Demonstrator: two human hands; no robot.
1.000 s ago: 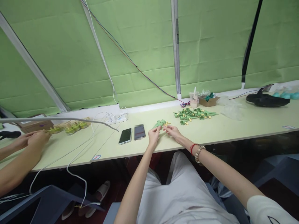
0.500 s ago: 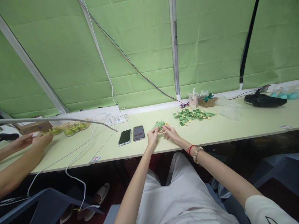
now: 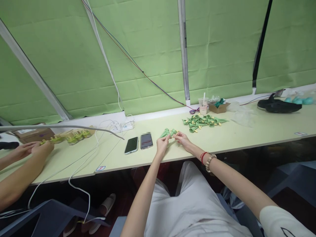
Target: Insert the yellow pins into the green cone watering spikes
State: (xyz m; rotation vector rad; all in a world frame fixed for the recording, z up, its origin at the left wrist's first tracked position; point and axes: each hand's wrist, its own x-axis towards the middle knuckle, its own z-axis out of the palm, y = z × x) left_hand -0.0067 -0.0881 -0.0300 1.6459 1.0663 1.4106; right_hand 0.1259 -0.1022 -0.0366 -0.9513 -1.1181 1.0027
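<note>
Close to the table's front edge, my left hand point(image 3: 162, 144) pinches a small green cone-shaped plastic piece point(image 3: 173, 132). My right hand point(image 3: 183, 139) has its fingers closed at the other side of that piece, near a small yellow part; its exact grip is too small to make out. Just behind my left fingers is another green cone-shaped piece point(image 3: 164, 133), partly hidden by the hand. To the right and farther back lies a pile of similar green pieces point(image 3: 201, 121) with yellow bits.
Two phones point(image 3: 131, 145) lie left of my hands. A drink cup point(image 3: 203, 107) and a small cardboard box point(image 3: 219, 108) stand behind the pile. At left, another person's hands point(image 3: 37, 149) work near yellow-green pieces point(image 3: 72, 140). White cables point(image 3: 81, 154) cross the table there.
My hands have drawn slightly apart, and a green piece now shows upright between them. My right fingers, spread before, have closed in. The other person's hands have shifted slightly.
</note>
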